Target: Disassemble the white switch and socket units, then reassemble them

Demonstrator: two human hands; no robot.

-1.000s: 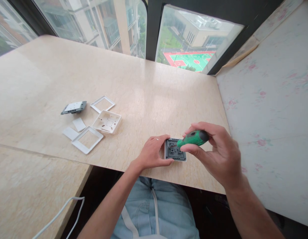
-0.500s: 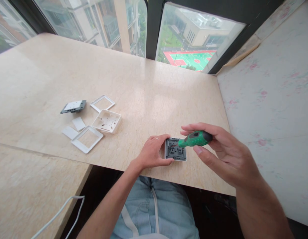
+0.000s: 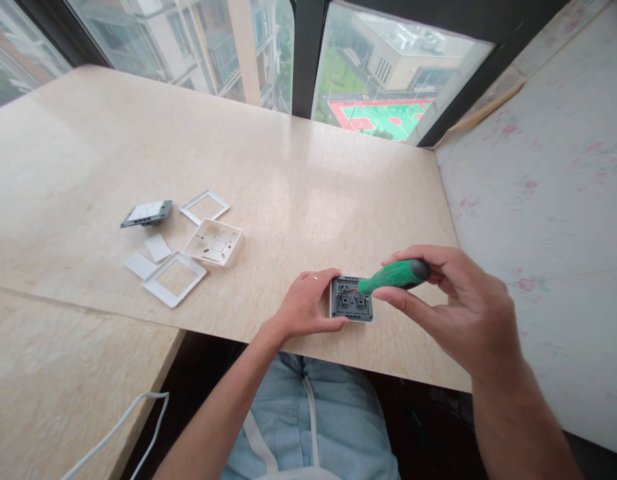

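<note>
A grey switch module (image 3: 351, 300) in a white frame lies near the front edge of the marble table (image 3: 268, 160). My left hand (image 3: 304, 303) grips its left side, thumb and fingers curled round it. My right hand (image 3: 458, 307) is closed on a green-handled screwdriver (image 3: 394, 275), held nearly level, with its tip on the module's face.
To the left lie a second grey switch module (image 3: 146, 213), two white square frames (image 3: 174, 279), a white back box (image 3: 213, 242) and two small white cover plates (image 3: 149, 257). A white cable (image 3: 118, 427) hangs at the lower left. A flowered wall (image 3: 553, 200) closes off the right.
My right hand has turned the screwdriver in its fingers and shifted slightly right and up; the handle now lies flatter. The left hand and the module have stayed put.
</note>
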